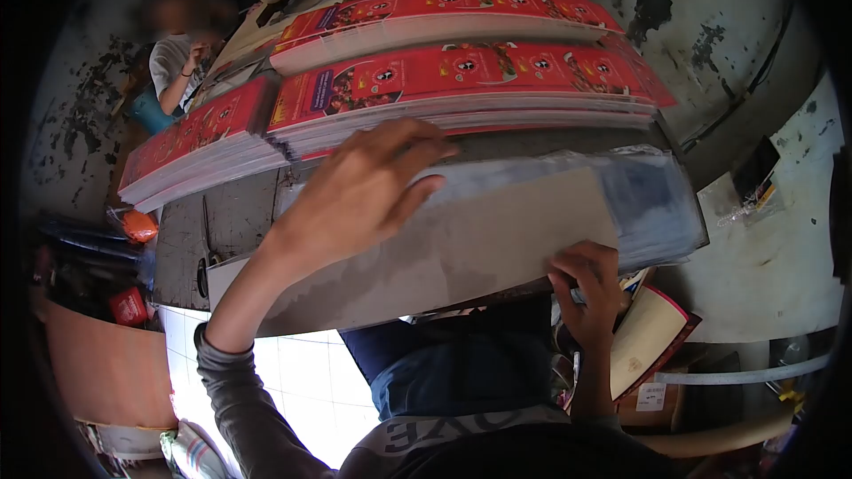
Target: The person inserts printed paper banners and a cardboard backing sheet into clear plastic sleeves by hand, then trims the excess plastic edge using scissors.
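Observation:
A long grey-brown cardboard sheet [497,231] lies across the near side of the table, over clear plastic sheets [652,204] that show at its right end. My left hand [359,182] is above the sheet's far left part, fingers bent and apart, with nothing in it. The near right corner of the sheet is between the thumb and fingers of my right hand [587,288]. Beyond my left hand stands a thick stack of red printed sheets [426,80], its near edge close to my fingertips.
More red printed stacks [200,137] [444,4] stand at the left and back. Scissors [202,275] lie by the table's left edge. A person [173,66] sits at the far left. An orange bundle [139,225] sits left of the table, a cardboard box [652,404] below right.

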`<control>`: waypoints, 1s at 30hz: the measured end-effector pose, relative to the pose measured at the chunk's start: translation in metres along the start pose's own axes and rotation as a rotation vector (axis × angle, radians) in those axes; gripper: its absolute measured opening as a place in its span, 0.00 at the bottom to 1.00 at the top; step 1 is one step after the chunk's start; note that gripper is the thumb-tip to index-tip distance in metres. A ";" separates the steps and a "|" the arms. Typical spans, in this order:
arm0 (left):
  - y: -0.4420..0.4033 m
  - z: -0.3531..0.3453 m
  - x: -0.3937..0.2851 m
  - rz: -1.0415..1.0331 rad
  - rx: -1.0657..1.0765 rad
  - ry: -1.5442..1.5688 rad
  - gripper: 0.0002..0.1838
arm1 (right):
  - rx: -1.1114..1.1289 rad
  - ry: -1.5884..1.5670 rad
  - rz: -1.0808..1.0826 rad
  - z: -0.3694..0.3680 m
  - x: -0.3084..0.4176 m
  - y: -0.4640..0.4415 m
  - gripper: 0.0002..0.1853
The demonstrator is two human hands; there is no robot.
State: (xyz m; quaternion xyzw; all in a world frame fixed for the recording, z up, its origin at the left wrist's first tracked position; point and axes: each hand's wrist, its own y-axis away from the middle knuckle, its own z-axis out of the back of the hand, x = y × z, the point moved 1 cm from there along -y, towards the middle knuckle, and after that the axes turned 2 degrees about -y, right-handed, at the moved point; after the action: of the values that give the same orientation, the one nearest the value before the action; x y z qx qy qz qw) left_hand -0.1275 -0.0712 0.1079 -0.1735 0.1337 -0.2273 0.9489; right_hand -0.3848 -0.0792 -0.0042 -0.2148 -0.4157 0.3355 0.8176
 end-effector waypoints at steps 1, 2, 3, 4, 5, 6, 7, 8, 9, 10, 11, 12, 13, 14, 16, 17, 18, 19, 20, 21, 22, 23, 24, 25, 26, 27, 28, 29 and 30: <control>-0.023 -0.022 0.002 -0.028 0.053 0.008 0.12 | -0.003 0.004 -0.005 0.002 0.001 -0.003 0.12; -0.044 -0.043 0.003 -0.056 0.107 0.015 0.12 | -0.141 0.129 -0.143 0.005 -0.001 -0.006 0.14; -0.063 -0.062 0.003 -0.075 0.096 0.033 0.12 | -0.280 0.254 -0.280 0.008 -0.003 -0.009 0.15; -0.078 -0.078 0.003 -0.095 0.083 0.052 0.13 | -0.292 0.311 -0.365 0.012 -0.007 -0.010 0.18; -0.090 -0.091 0.000 -0.102 0.081 0.058 0.13 | -0.295 0.320 -0.367 0.015 -0.012 -0.011 0.18; -0.101 -0.102 -0.002 -0.049 0.157 0.167 0.13 | -0.204 0.442 -0.405 0.016 -0.016 -0.011 0.18; -0.108 -0.110 -0.002 0.003 0.233 0.277 0.14 | -0.110 0.564 -0.442 0.018 -0.019 -0.012 0.18; -0.113 -0.117 0.000 -0.004 0.230 0.284 0.14 | -0.112 0.575 -0.443 0.018 -0.020 -0.014 0.18; -0.116 -0.121 0.000 0.003 0.224 0.408 0.14 | -0.126 0.434 -0.440 0.017 -0.018 -0.017 0.18; -0.118 -0.125 0.000 0.012 0.222 0.533 0.14 | -0.138 0.290 -0.437 0.017 -0.017 -0.019 0.17; -0.118 -0.127 0.001 0.010 0.224 0.538 0.14 | -0.138 0.295 -0.442 0.018 -0.018 -0.021 0.17; -0.118 -0.127 0.002 0.005 0.146 0.511 0.15 | -0.141 0.109 -0.439 0.020 -0.019 -0.023 0.16; -0.117 -0.128 0.003 0.003 0.067 0.481 0.15 | -0.143 -0.079 -0.432 0.020 -0.021 -0.025 0.16; -0.117 -0.132 0.005 0.008 0.069 0.482 0.15 | -0.139 -0.082 -0.434 0.020 -0.023 -0.026 0.16; -0.117 -0.132 0.006 0.053 -0.226 0.323 0.16 | -0.300 -0.507 -0.528 0.018 -0.028 -0.024 0.19; -0.120 -0.131 0.011 0.054 -0.221 0.320 0.16 | -0.301 -0.511 -0.532 0.015 -0.030 -0.027 0.19; -0.126 -0.118 0.012 0.132 0.073 0.497 0.17 | -0.375 -0.625 -0.452 0.012 -0.032 -0.030 0.21; -0.131 -0.113 0.014 0.207 0.370 0.666 0.17 | -0.452 -0.736 -0.365 0.009 -0.034 -0.032 0.23; -0.135 -0.115 0.015 0.203 0.377 0.666 0.17 | -0.442 -0.860 -0.366 0.008 -0.037 -0.031 0.29; -0.139 -0.119 0.016 0.268 0.458 0.831 0.17 | -0.447 -0.857 -0.372 0.008 -0.043 -0.029 0.29; -0.141 -0.122 0.016 0.335 0.538 0.999 0.17 | -0.409 -0.977 -0.352 0.009 -0.049 -0.026 0.31; -0.142 -0.124 0.016 0.337 0.541 1.010 0.17 | -0.365 -1.095 -0.335 0.010 -0.052 -0.024 0.34; -0.144 -0.123 0.014 0.345 0.555 1.090 0.16 | -0.359 -1.088 -0.344 0.012 -0.053 -0.023 0.34; -0.146 -0.123 0.014 0.352 0.567 1.167 0.15 | -0.346 -1.108 -0.359 0.013 -0.055 -0.021 0.35; -0.146 -0.126 0.014 0.354 0.566 1.172 0.15 | -0.333 -1.130 -0.371 0.013 -0.056 -0.021 0.36; -0.145 -0.130 0.014 0.400 0.512 1.293 0.14 | -0.332 -1.129 -0.376 0.014 -0.056 -0.021 0.36; -0.144 -0.133 0.014 0.447 0.457 1.412 0.13 | -0.337 -1.127 -0.388 0.014 -0.055 -0.022 0.36; -0.143 -0.135 0.015 0.452 0.460 1.413 0.13 | -0.342 -1.126 -0.400 0.014 -0.055 -0.022 0.35; -0.142 -0.137 0.016 0.462 0.464 1.485 0.14 | -0.341 -1.126 -0.407 0.014 -0.055 -0.021 0.35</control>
State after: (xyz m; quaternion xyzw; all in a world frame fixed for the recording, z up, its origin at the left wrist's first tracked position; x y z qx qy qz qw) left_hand -0.2143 -0.2343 0.0368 0.2559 0.7103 -0.1033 0.6476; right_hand -0.4127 -0.1322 -0.0126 -0.0489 -0.8635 0.1636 0.4745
